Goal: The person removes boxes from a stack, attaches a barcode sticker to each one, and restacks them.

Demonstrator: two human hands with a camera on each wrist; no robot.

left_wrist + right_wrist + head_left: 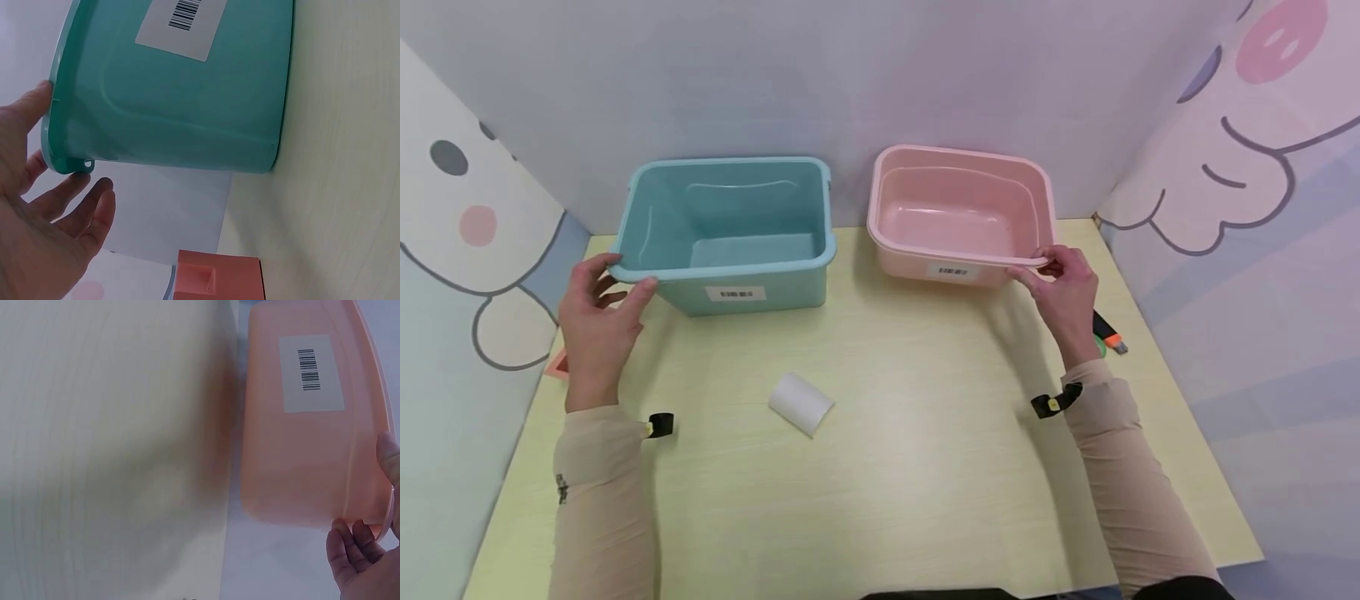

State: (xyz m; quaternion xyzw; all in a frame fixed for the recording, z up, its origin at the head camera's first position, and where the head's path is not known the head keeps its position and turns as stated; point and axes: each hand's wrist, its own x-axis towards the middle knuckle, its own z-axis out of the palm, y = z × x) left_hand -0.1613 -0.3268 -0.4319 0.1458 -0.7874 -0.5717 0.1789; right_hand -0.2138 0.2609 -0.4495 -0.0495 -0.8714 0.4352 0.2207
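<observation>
My left hand (601, 325) grips the front left corner of a blue-green plastic bin (760, 287), thumb on the front rim and fingers round the side. The bin's base sits against the table in the left wrist view, and a barcode label (181, 25) is on its front. My right hand (1066, 287) pinches the front right corner of a pink plastic bin (902, 262), with the thumb in front and fingers curled at the rim. In the right wrist view a pale strip shows between the pink bin's base and the table. Both bins' visible insides hold nothing.
A white curved piece (801, 404) lies mid-table (917, 483). An orange-red block (219, 275) is at the left edge, partly behind my left hand. By my right wrist lie a black-and-orange tool (1108, 332) and a green item (1100, 346). Walls enclose the back and sides.
</observation>
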